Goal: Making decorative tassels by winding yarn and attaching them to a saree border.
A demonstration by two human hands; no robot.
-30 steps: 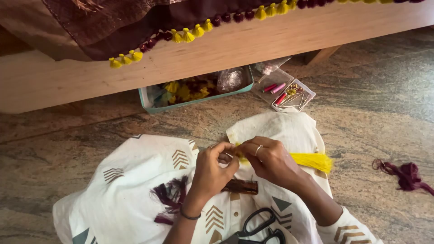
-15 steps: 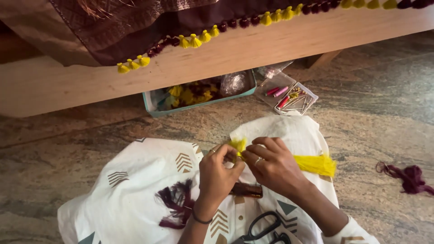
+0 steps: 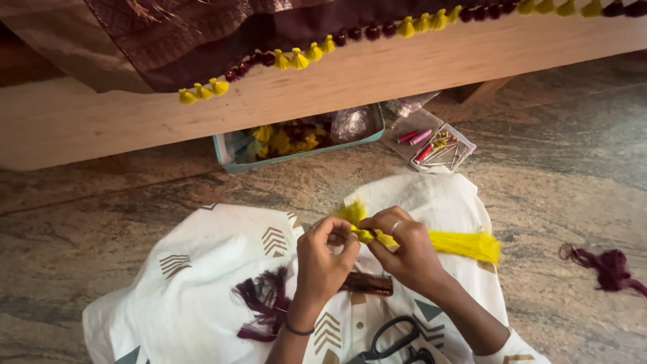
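Hands meet over the lap: the left hand (image 3: 323, 253) and right hand (image 3: 403, 246) both pinch a bundle of yellow thread (image 3: 465, 244), fingers pressed close at its near end. A short fluffy tuft already stands above the grip, while the long silky tail still lies loose across the white patterned cloth (image 3: 202, 290). Frayed maroon threads (image 3: 259, 300), a dark ridged comb (image 3: 367, 283) and black scissors (image 3: 391, 340) rest on it too.

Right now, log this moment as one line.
left hand: pinching yellow thread bundle | right hand: gripping same bundle | comb, scissors: on white cloth
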